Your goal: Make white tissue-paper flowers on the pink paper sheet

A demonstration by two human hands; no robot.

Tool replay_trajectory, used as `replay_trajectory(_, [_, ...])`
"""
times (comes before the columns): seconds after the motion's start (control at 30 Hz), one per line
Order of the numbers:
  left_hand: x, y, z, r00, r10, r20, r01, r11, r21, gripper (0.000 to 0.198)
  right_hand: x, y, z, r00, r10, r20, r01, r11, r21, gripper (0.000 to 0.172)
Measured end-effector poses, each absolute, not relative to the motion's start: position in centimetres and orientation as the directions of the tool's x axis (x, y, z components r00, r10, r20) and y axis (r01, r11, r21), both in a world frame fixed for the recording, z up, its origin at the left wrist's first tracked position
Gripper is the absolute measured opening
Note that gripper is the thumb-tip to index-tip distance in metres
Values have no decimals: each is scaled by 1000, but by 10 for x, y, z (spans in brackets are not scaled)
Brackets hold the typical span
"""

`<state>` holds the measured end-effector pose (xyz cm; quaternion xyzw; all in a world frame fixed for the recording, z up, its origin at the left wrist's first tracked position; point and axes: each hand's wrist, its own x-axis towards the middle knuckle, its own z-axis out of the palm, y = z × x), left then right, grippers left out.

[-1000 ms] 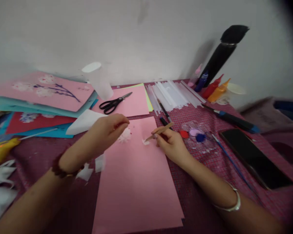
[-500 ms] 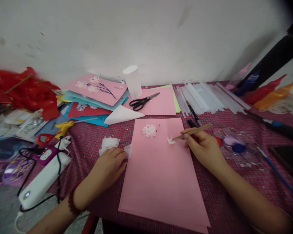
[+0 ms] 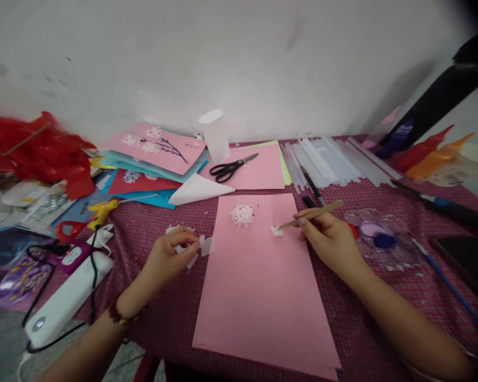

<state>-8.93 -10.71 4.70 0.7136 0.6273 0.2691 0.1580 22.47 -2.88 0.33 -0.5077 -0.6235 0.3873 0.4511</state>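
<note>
My right hand (image 3: 330, 236) is closed around a flat wooden craft stick (image 3: 313, 214). The stick's tip touches a small white tissue tuft (image 3: 276, 231) on the upper right of a pink paper sheet (image 3: 263, 297). To the left on that sheet sits a round white cluster with red specks (image 3: 242, 215). Beside the sheet, my left hand (image 3: 175, 252) pinches thumb and fingers together with a small white bit of tissue paper (image 3: 201, 240) at the tips. Loose white tissue squares (image 3: 191, 261) lie beneath it, partly covered by the hand.
Black scissors (image 3: 233, 168) rest on pink paper behind the sheet, near a white cup (image 3: 215, 138). Decorated cards (image 3: 155, 146) are stacked at back left. A yellow glue gun (image 3: 101, 212) and power strip (image 3: 69, 300) lie left. A clear paint palette (image 3: 382, 239) and brush (image 3: 442, 276) sit right.
My left hand has risen from lying flat over the tissue squares, its fingers now pinched. My right hand and the stick stay nearly in place at the white tuft.
</note>
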Motion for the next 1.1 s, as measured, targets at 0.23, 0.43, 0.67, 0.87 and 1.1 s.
replay_trajectory(0.23, [-33,-74,56,290,909,300,819,-398,413,16,222,-28,4,-88,979,184,233,200,-952,16])
replay_trajectory(0.43, [19,-50,24,603,762,235,781,-625,22,20,221,-29,6,-97,985,141,208,158,-965,14])
replay_trajectory(0.67, [21,-42,1,623,749,227,763,-645,34,18,224,-31,4,-105,984,145,203,164,-965,13])
replay_trajectory(0.87, [19,-43,-6,618,758,211,757,-645,100,16,223,-31,22,-75,983,165,118,173,-978,12])
replay_trajectory(1.1, [21,-43,-4,624,727,285,739,-668,85,18,208,-11,29,-267,939,217,385,311,-869,10])
